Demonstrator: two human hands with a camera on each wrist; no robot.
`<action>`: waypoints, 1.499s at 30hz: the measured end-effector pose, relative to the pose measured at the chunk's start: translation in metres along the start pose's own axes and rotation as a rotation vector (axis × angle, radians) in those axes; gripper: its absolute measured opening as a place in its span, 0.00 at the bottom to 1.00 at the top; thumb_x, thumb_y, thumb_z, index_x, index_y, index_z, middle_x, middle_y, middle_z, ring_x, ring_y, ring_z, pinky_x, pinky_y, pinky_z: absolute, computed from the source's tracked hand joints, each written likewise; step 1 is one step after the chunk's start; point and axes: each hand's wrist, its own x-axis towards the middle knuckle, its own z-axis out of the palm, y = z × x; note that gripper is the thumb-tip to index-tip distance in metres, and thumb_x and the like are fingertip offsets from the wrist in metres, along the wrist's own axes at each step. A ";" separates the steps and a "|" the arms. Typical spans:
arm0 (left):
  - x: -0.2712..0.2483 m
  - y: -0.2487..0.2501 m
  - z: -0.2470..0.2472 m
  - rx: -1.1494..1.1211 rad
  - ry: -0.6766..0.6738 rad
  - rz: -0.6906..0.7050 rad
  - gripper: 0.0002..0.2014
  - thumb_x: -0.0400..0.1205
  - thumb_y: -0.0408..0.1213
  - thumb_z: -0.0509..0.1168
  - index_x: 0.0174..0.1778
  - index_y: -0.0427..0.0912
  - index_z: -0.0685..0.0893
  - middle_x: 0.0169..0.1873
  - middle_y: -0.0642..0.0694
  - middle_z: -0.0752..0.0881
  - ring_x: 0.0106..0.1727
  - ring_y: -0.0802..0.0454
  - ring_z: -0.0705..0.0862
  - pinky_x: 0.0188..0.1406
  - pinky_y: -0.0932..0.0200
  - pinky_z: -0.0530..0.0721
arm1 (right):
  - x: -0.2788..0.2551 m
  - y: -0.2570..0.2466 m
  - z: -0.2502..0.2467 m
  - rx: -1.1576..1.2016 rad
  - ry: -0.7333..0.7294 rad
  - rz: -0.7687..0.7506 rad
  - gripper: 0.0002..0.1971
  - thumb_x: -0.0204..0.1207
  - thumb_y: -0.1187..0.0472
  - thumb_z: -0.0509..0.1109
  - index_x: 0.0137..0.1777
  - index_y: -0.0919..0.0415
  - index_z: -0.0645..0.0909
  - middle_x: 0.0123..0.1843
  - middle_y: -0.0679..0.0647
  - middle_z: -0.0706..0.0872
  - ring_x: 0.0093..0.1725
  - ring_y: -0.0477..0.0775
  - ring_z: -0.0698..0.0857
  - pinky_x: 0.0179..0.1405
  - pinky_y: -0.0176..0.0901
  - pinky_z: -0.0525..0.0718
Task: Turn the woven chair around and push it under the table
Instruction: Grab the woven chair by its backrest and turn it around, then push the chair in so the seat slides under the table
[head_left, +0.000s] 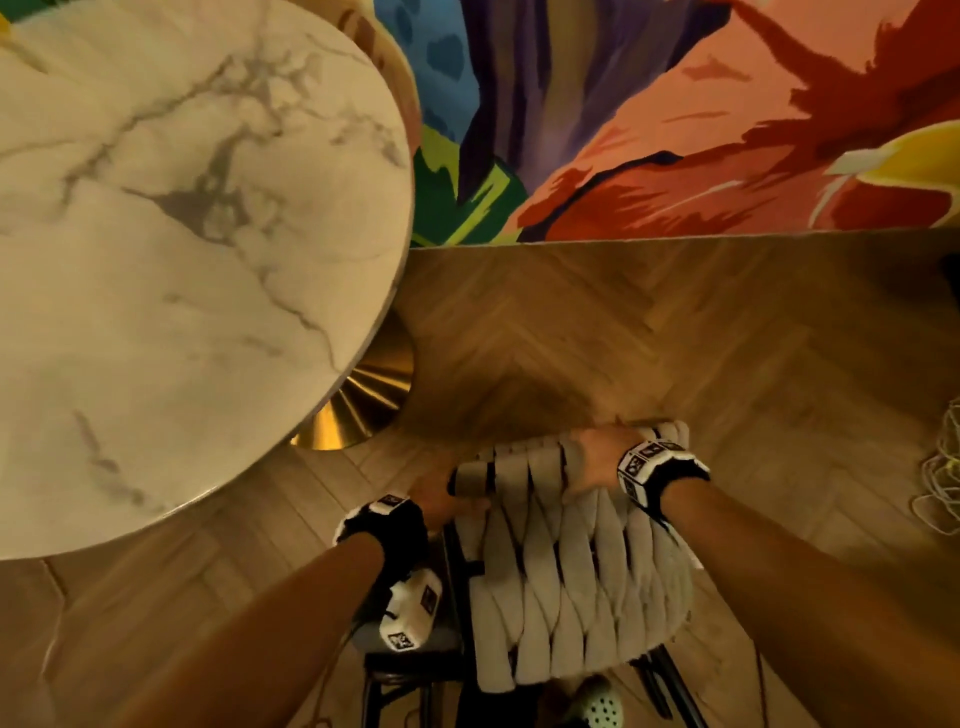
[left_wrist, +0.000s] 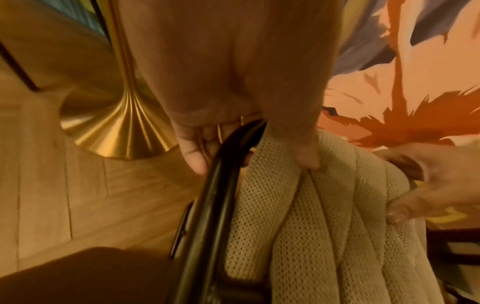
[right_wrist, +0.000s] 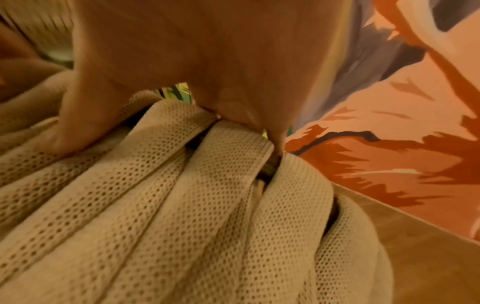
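Observation:
The woven chair (head_left: 571, 561) stands on the wood floor below me, its back made of thick beige mesh straps (left_wrist: 319, 226) on a black metal frame (left_wrist: 207, 205). My left hand (head_left: 441, 493) grips the top left corner of the back, fingers curled over the frame (left_wrist: 249, 131). My right hand (head_left: 592, 457) grips the top right of the back, its thumb pressed on the straps (right_wrist: 78, 127). The round marble table (head_left: 182, 260) lies to the left, apart from the chair, on a gold fluted pedestal base (head_left: 358, 405).
A bright multicoloured rug (head_left: 675, 119) covers the floor ahead, beyond a strip of herringbone wood floor (head_left: 649, 338). A pale wire object (head_left: 943, 478) sits at the right edge. Another dark chair frame (head_left: 400, 675) shows under my left forearm.

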 end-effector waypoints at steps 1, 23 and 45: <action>-0.005 -0.006 -0.001 0.012 -0.027 -0.024 0.15 0.71 0.41 0.76 0.50 0.56 0.81 0.42 0.58 0.83 0.45 0.60 0.82 0.53 0.60 0.82 | -0.002 -0.006 0.003 -0.028 -0.015 0.000 0.42 0.56 0.33 0.75 0.68 0.54 0.74 0.65 0.56 0.82 0.61 0.63 0.80 0.60 0.52 0.79; -0.157 0.131 -0.123 0.005 0.045 0.345 0.07 0.80 0.39 0.67 0.38 0.41 0.85 0.33 0.46 0.90 0.32 0.54 0.85 0.29 0.60 0.78 | -0.275 -0.006 -0.058 -0.196 0.556 -0.251 0.18 0.59 0.32 0.67 0.37 0.45 0.80 0.33 0.41 0.85 0.33 0.43 0.82 0.35 0.39 0.73; -0.314 0.023 0.037 -0.220 0.233 -0.130 0.14 0.85 0.37 0.57 0.38 0.36 0.83 0.27 0.46 0.90 0.23 0.55 0.86 0.22 0.65 0.78 | -0.278 0.087 0.261 0.183 0.265 0.160 0.25 0.67 0.52 0.67 0.67 0.50 0.76 0.69 0.54 0.78 0.67 0.62 0.74 0.61 0.56 0.76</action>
